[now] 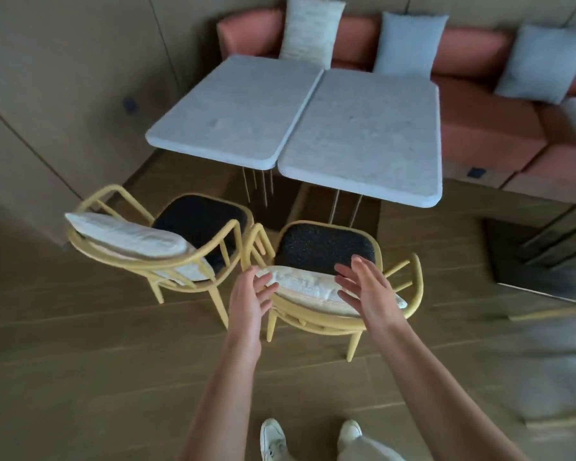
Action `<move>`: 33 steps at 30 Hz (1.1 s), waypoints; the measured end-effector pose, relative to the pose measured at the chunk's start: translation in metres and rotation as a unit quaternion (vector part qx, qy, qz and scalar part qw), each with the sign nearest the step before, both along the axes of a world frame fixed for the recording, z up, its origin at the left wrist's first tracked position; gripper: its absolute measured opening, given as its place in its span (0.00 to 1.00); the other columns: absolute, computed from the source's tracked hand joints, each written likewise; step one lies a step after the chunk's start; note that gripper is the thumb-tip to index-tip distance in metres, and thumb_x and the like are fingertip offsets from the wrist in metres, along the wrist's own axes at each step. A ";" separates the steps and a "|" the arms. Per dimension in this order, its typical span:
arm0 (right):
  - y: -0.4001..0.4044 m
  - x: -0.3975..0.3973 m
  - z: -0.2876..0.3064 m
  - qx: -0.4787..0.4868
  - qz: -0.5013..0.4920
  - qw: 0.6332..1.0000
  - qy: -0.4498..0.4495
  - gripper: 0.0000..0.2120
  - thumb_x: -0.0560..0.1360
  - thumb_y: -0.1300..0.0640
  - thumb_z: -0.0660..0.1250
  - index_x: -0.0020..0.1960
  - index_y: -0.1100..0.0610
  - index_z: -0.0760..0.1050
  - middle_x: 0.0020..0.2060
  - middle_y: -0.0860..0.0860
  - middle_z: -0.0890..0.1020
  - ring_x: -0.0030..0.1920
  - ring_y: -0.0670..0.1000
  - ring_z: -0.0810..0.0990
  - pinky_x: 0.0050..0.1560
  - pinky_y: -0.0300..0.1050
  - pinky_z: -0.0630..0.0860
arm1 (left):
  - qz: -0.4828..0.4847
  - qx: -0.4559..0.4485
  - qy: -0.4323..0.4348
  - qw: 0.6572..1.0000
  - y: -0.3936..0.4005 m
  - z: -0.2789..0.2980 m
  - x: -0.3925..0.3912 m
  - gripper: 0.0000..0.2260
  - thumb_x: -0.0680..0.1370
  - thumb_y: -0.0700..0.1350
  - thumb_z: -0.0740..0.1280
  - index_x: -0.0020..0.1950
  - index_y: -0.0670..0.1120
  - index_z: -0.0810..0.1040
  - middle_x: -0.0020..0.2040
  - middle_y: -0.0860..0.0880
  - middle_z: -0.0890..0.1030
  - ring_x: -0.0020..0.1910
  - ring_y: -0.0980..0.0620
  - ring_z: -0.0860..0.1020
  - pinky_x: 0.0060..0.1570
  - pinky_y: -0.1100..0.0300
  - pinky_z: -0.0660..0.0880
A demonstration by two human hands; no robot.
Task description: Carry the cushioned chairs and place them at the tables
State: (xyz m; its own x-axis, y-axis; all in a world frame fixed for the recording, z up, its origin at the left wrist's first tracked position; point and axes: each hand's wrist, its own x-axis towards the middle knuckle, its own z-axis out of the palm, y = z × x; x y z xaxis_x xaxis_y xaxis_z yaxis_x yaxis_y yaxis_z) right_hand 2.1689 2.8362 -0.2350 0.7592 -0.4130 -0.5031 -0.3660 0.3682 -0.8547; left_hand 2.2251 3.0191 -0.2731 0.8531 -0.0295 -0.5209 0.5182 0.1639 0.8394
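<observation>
Both hands spread, L hand [251, 296] & R hand [368, 287] over back cushion [308, 287] of right chair [409, 287], w/ left chair [113, 194] beside, both facing tables [363, 138].

Counts only. Two desks, pushed edge to edge: left desk [228, 111], right desk [366, 134]. Two yellow-framed chairs with dark seat pads: left chair [90, 242], right chair [416, 287]. Each chair has one white back cushion, so two: left cushion [123, 232], right cushion [308, 287]. One pink sofa [486, 121] behind the desks. Three pillows fully seen on it: pillow one [308, 28], pillow two [409, 43], pillow three [546, 61]; a grey shape at the right edge is unclear. Two hands: left hand [248, 302], right hand [369, 291]. Two white shoes: left shoe [273, 439], right shoe [350, 432].
</observation>
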 end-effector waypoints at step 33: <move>-0.104 -0.006 -0.204 0.186 -0.232 0.924 0.242 0.03 0.82 0.63 0.62 0.50 0.60 0.73 0.42 0.59 0.84 0.34 0.53 0.86 0.32 0.51 0.83 | -0.030 0.041 0.239 0.970 -0.048 -0.167 0.051 0.17 0.80 0.35 0.68 0.68 0.42 0.70 0.64 0.38 0.76 0.56 0.38 0.80 0.52 0.44 0.80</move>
